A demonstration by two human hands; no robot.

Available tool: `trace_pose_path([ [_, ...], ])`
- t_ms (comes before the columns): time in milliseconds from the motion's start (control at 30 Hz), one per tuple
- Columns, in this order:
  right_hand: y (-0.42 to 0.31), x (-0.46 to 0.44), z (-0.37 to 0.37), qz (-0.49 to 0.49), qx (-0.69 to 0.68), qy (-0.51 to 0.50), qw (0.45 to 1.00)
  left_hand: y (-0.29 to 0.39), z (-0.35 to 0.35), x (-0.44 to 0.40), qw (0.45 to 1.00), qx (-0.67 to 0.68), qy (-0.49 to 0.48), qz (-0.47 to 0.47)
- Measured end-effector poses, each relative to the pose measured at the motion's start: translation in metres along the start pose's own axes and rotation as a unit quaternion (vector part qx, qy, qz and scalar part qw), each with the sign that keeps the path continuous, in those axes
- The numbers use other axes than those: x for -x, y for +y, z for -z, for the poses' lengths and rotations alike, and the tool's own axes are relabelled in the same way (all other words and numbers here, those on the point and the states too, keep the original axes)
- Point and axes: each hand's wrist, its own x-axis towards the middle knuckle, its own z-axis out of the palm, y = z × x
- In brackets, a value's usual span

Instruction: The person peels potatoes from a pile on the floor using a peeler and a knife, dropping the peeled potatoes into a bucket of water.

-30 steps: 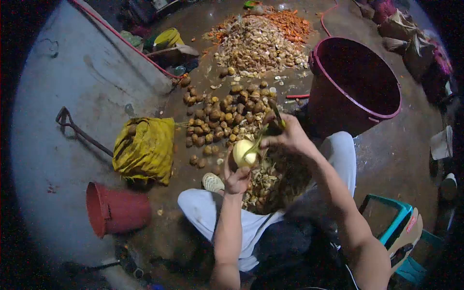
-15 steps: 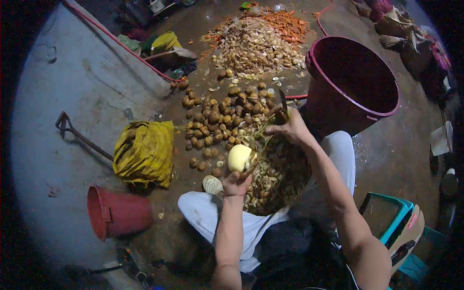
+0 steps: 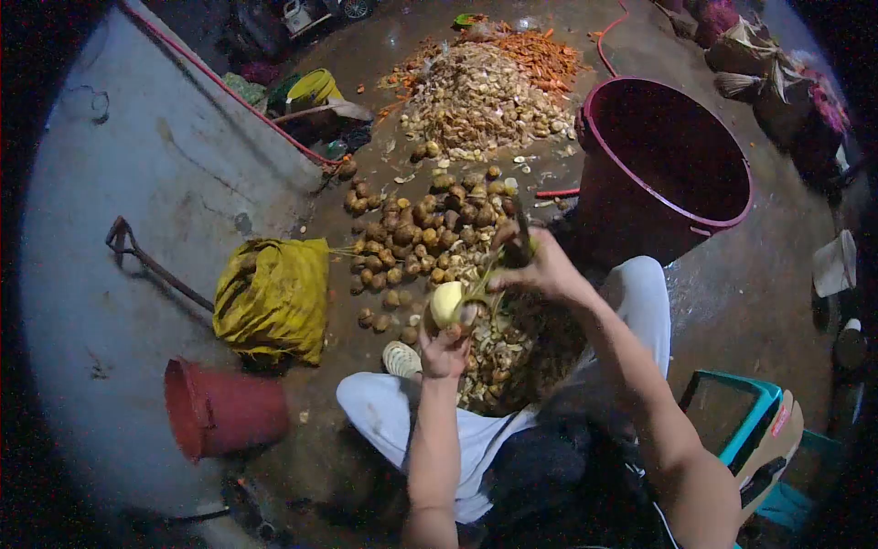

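Note:
In my left hand (image 3: pixel 444 351) is a pale yellow peeled root vegetable (image 3: pixel 447 304), gripped from below. My right hand (image 3: pixel 541 265) is closed round a dark knife (image 3: pixel 523 227) whose blade points up and away. A thin strip of peel (image 3: pixel 482 284) hangs between the right hand and the vegetable. Brown unpeeled roots (image 3: pixel 402 233) lie on the floor just beyond my hands. Below them, between my legs, is a heap of peelings (image 3: pixel 494 359).
A large dark red tub (image 3: pixel 631 210) stands at the right, beside my knee. At the left are a yellow sack (image 3: pixel 272 302), a red bucket (image 3: pixel 233 411) and a long handle (image 3: pixel 165 267). Farther off lies a pile of pale and orange scraps (image 3: pixel 485 96). A teal-framed stool (image 3: pixel 750 421) is at lower right.
My right hand has moved out from the vegetable and back close to it, with the knife. The vegetable has turned in my left hand and shifted slightly left.

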Motion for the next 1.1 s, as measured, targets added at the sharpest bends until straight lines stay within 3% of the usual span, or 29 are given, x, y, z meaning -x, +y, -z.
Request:
trace_pose_path([
  [167, 0.016, -0.007, 0.018, -0.13, 0.038, 0.064, 0.989, -0.006, 0.008, -0.002, 0.992, 0.125, -0.029, 0.021],
  [233, 0.018, -0.008, 0.019, -0.166, -0.08, 0.039, 0.982, 0.003, -0.009, -0.002, 0.99, 0.126, -0.065, 0.026],
  [267, 0.017, -0.006, 0.014, -0.094, -0.063, 0.029, 0.993, 0.006, -0.022, -0.005, 0.996, 0.031, -0.074, -0.025],
  [300, 0.012, -0.002, 0.005, -0.023, -0.045, 0.016, 0.999, 0.005, -0.022, -0.005, 0.996, 0.035, -0.076, -0.026],
  [333, -0.002, 0.004, 0.001, -0.038, -0.004, -0.013, 0.999, 0.007, -0.021, -0.001, 0.999, -0.031, -0.032, -0.02],
  [433, 0.003, 0.003, 0.001, -0.087, -0.016, -0.012, 0.996, -0.004, -0.016, 0.002, 0.998, -0.029, 0.015, -0.058],
  [500, 0.015, -0.002, 0.008, -0.128, -0.06, -0.013, 0.99, 0.004, 0.001, -0.008, 0.991, 0.11, 0.026, 0.075],
  [567, 0.034, -0.004, 0.014, -0.094, -0.022, 0.025, 0.995, 0.014, 0.003, -0.015, 0.999, -0.02, -0.032, 0.008],
  [600, 0.042, -0.007, 0.008, -0.051, 0.006, 0.034, 0.998, 0.012, -0.002, -0.02, 0.99, -0.139, -0.002, -0.027],
  [633, 0.036, -0.006, 0.0, -0.016, 0.033, 0.041, 0.998, 0.006, -0.012, -0.016, 0.987, -0.111, 0.092, 0.066],
  [667, 0.032, -0.002, -0.004, -0.099, 0.025, 0.004, 0.995, -0.016, -0.011, -0.011, 0.976, -0.079, 0.137, 0.147],
  [700, 0.046, 0.0, -0.016, -0.116, 0.093, 0.001, 0.989, -0.042, -0.002, -0.012, 0.956, -0.042, 0.181, 0.225],
  [733, 0.058, -0.004, -0.024, -0.035, 0.103, 0.07, 0.992, -0.067, 0.02, -0.014, 0.954, -0.034, 0.188, 0.233],
  [800, 0.044, 0.008, -0.022, -0.061, 0.068, 0.055, 0.994, -0.132, 0.096, -0.013, 0.938, -0.075, 0.217, 0.261],
  [833, 0.02, 0.0, -0.001, -0.144, 0.033, -0.013, 0.989, -0.162, 0.137, -0.014, 0.932, -0.108, 0.231, 0.257],
  [867, 0.027, 0.0, 0.006, -0.09, 0.046, 0.011, 0.995, -0.19, 0.181, -0.013, 0.925, -0.149, 0.242, 0.251],
  [933, 0.016, 0.011, 0.045, -0.114, 0.075, 0.033, 0.99, -0.245, 0.264, -0.004, 0.91, -0.232, 0.234, 0.252],
  [967, 0.013, 0.016, 0.06, -0.116, 0.094, 0.038, 0.988, -0.268, 0.301, 0.003, 0.904, -0.285, 0.197, 0.249],
  [1000, 0.025, 0.02, 0.075, -0.121, 0.069, 0.061, 0.988, -0.285, 0.329, 0.005, 0.868, -0.439, 0.088, 0.214],
  [1033, 0.037, 0.021, 0.09, -0.119, 0.045, 0.084, 0.988, -0.298, 0.352, 0.006, 0.801, -0.58, -0.001, 0.149],
  [1067, 0.035, 0.023, 0.103, -0.155, -0.078, 0.094, 0.98, -0.309, 0.366, 0.003, 0.965, -0.135, 0.013, 0.223],
  [1100, 0.021, 0.021, 0.114, -0.184, -0.075, 0.089, 0.976, -0.308, 0.343, 0.003, 0.954, -0.23, -0.003, 0.193],
])
